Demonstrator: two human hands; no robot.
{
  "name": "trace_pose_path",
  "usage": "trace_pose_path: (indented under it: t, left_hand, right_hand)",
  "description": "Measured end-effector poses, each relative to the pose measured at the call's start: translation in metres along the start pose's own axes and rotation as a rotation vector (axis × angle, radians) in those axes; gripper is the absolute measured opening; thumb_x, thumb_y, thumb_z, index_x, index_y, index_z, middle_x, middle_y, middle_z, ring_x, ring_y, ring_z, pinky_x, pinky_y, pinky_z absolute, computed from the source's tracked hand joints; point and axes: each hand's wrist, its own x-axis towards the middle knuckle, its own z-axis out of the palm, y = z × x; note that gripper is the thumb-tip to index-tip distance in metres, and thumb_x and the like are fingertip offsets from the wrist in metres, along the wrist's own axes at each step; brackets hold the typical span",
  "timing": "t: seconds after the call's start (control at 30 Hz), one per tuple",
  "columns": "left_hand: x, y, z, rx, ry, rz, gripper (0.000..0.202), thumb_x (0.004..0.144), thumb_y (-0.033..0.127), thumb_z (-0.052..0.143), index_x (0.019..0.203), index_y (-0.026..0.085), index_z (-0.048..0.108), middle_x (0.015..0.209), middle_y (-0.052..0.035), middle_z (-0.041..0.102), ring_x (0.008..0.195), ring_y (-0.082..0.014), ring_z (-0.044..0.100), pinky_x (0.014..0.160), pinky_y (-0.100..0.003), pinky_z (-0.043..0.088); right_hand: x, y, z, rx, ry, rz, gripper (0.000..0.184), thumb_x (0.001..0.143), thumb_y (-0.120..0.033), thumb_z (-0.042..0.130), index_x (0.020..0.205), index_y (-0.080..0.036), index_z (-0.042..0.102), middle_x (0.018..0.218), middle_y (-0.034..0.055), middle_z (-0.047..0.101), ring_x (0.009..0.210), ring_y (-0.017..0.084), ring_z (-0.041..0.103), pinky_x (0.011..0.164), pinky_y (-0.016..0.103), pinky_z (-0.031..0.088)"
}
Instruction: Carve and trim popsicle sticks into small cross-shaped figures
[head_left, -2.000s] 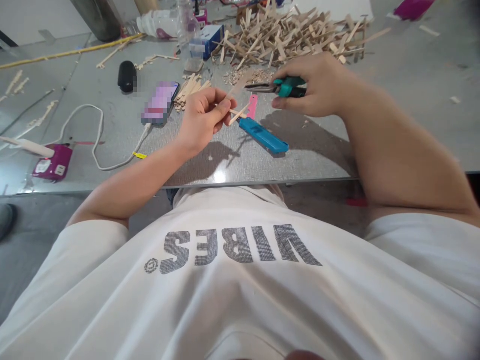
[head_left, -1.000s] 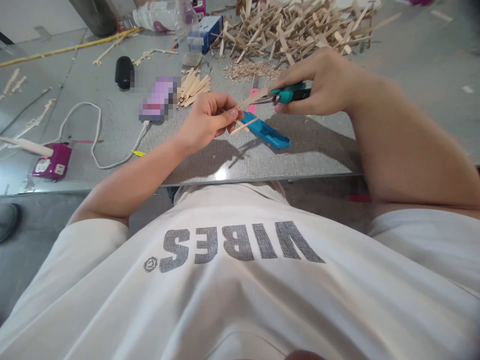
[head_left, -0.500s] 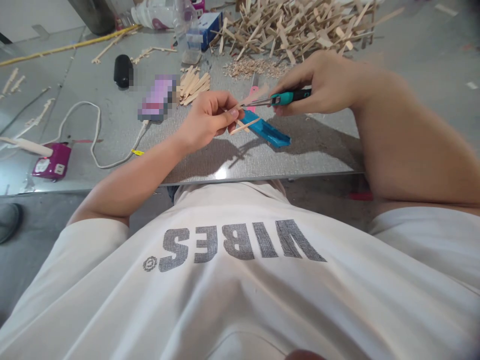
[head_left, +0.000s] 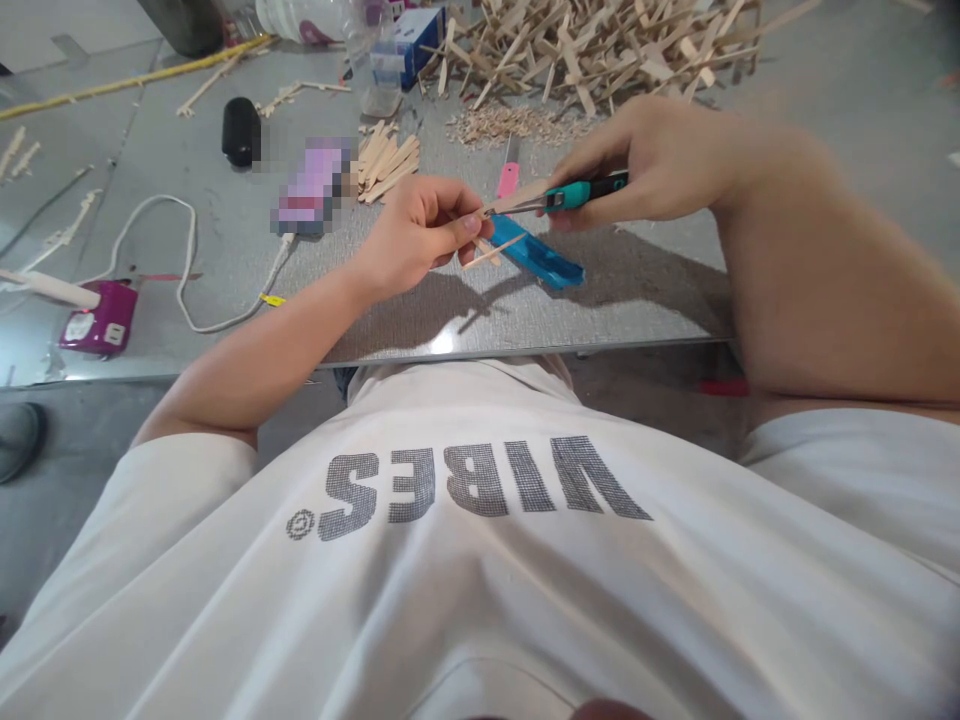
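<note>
My left hand (head_left: 420, 235) pinches a flat wooden craft stick (head_left: 522, 196) between thumb and fingers. A thinner stick (head_left: 496, 250) juts out below the same fingers. My right hand (head_left: 637, 165) is closed round the teal-and-black handle of a utility knife (head_left: 576, 195), its narrow metal end pointing left and meeting the wood at my left fingertips. Just beneath lies a blue plastic trough-shaped piece (head_left: 551, 262) on the table. Behind the held stick rests a pink-handled tool (head_left: 508, 178) with a thin metal blade.
A large heap of wooden sticks (head_left: 585, 45) covers the back, with shavings (head_left: 510, 125) before it. Left of these are a small stick pile (head_left: 386, 160), a phone (head_left: 311, 190) on a white cable (head_left: 191, 270), a black case (head_left: 241, 132), a blue box (head_left: 416, 45) and a purple device (head_left: 101, 318).
The wooden stick has turned slightly lower against the knife. Both hands otherwise keep nearly the same grip and position, and the view has shifted a little.
</note>
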Motion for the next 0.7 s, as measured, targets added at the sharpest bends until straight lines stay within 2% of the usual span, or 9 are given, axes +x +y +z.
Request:
trace_pose_path:
  t: [0.1, 0.27, 0.4, 0.5, 0.6, 0.7]
  left_hand:
    - [-0.0013, 0.0054, 0.0018, -0.038, -0.009, -0.011, 0.024, 0.103, 0.013, 0.080, 0.080, 0.014, 0.074, 0.067, -0.0003, 0.066, 0.055, -0.0050, 0.053, 0.053, -0.022, 0.029]
    - [-0.0005, 0.0103, 0.0035, -0.056, -0.012, -0.055, 0.028, 0.102, 0.001, 0.075, 0.077, 0.012, 0.073, 0.061, 0.0017, 0.062, 0.049, -0.0017, 0.047, 0.048, -0.019, 0.023]
    - [-0.0004, 0.0100, 0.0038, -0.037, 0.012, -0.087, 0.029, 0.104, 0.000, 0.072, 0.077, 0.011, 0.073, 0.064, 0.0022, 0.064, 0.049, -0.0002, 0.050, 0.051, -0.017, 0.026]
    - [-0.0014, 0.0103, 0.0044, -0.011, 0.018, -0.110, 0.031, 0.103, 0.000, 0.072, 0.074, 0.011, 0.070, 0.065, 0.0012, 0.066, 0.049, -0.0006, 0.052, 0.051, -0.016, 0.028]
    - [-0.0018, 0.0099, 0.0040, 0.027, 0.010, -0.119, 0.032, 0.103, 0.002, 0.073, 0.074, 0.012, 0.066, 0.068, 0.0013, 0.066, 0.052, -0.0010, 0.056, 0.054, -0.016, 0.031]
    - [-0.0006, 0.0069, 0.0016, 0.039, 0.007, -0.107, 0.031, 0.101, 0.003, 0.075, 0.074, 0.012, 0.065, 0.071, 0.0016, 0.067, 0.053, -0.0007, 0.057, 0.056, -0.016, 0.033]
  right_hand:
    - [0.0003, -0.0010, -0.0010, -0.078, -0.003, -0.033, 0.033, 0.097, -0.062, 0.086, 0.110, -0.032, 0.090, 0.068, -0.0048, 0.064, 0.065, 0.009, 0.047, 0.057, 0.031, 0.035]
    - [-0.0005, 0.0006, -0.0009, -0.060, 0.027, -0.031, 0.031, 0.094, -0.060, 0.090, 0.108, -0.032, 0.090, 0.071, -0.0025, 0.067, 0.066, 0.011, 0.051, 0.057, 0.033, 0.038]
    - [-0.0031, -0.0006, 0.0000, -0.104, 0.039, 0.004, 0.021, 0.097, -0.045, 0.089, 0.115, -0.034, 0.090, 0.075, -0.0027, 0.070, 0.068, 0.012, 0.053, 0.061, 0.034, 0.040]
    - [-0.0051, -0.0037, 0.0009, -0.135, 0.058, 0.030, 0.021, 0.095, -0.034, 0.092, 0.117, -0.035, 0.090, 0.081, -0.0021, 0.076, 0.071, 0.014, 0.057, 0.065, 0.036, 0.045]
    - [-0.0052, -0.0054, 0.0014, -0.159, 0.067, -0.008, 0.021, 0.093, -0.034, 0.095, 0.113, -0.038, 0.090, 0.081, -0.0026, 0.076, 0.072, 0.014, 0.059, 0.064, 0.036, 0.047]
    - [-0.0039, -0.0048, 0.0028, -0.167, 0.076, -0.064, 0.017, 0.092, -0.040, 0.095, 0.108, -0.038, 0.088, 0.075, -0.0030, 0.073, 0.066, 0.012, 0.056, 0.055, 0.032, 0.043]
